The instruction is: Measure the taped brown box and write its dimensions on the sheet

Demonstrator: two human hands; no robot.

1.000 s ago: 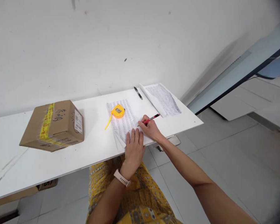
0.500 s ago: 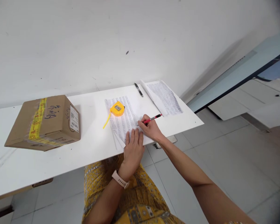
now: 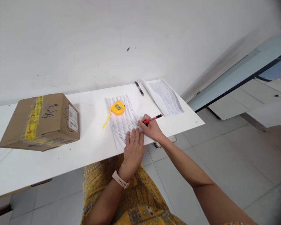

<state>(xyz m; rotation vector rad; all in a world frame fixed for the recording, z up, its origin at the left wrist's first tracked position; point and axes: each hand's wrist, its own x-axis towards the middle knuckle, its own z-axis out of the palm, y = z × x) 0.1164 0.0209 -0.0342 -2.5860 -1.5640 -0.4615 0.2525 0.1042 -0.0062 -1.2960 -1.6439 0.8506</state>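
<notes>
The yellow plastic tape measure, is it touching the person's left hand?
Apart. The head view shows the yellow plastic tape measure beyond the left hand, with a strip of the white paper sheet with rows of writing visible between them.

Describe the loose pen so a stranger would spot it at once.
On the white table, find the edge along the wall. Just left of the densely marked sheet there lies a slim black pen. Unlike the red pen in the right hand, it is dark and unheld.
</notes>
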